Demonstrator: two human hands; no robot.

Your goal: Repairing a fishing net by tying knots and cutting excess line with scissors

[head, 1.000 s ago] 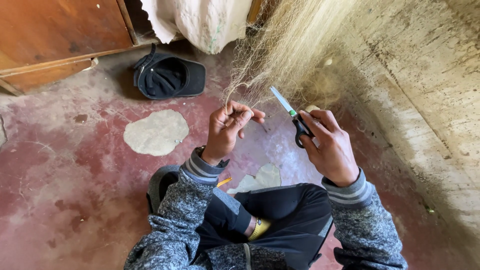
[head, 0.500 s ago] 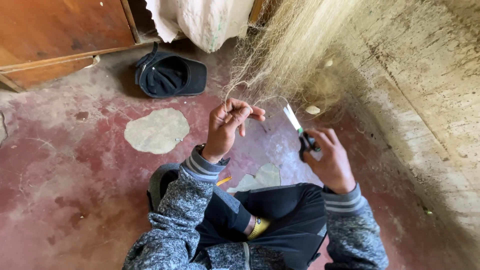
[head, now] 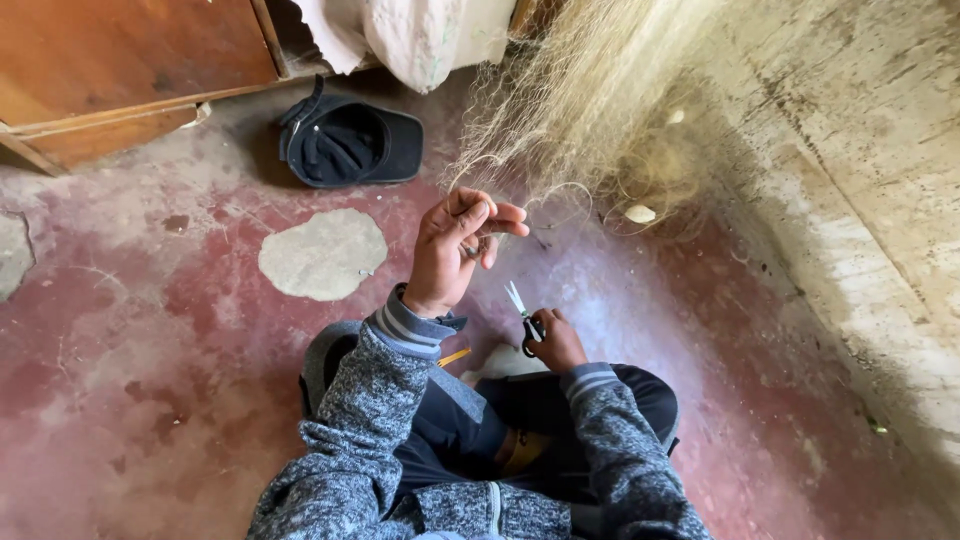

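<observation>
Right hand point(head: 556, 342) dropped, fingers clamped on scissors point(head: 522, 316) — left hand point(head: 462, 245) pinching net point(head: 580, 110).

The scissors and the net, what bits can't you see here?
Head view only:
- Scissors: handles hidden inside the right hand.
- Fishing net: top cut off by the picture's edge.
- Strand pinched by the left hand: too thin to follow.
- Yellow object: mostly hidden by the left sleeve.
</observation>
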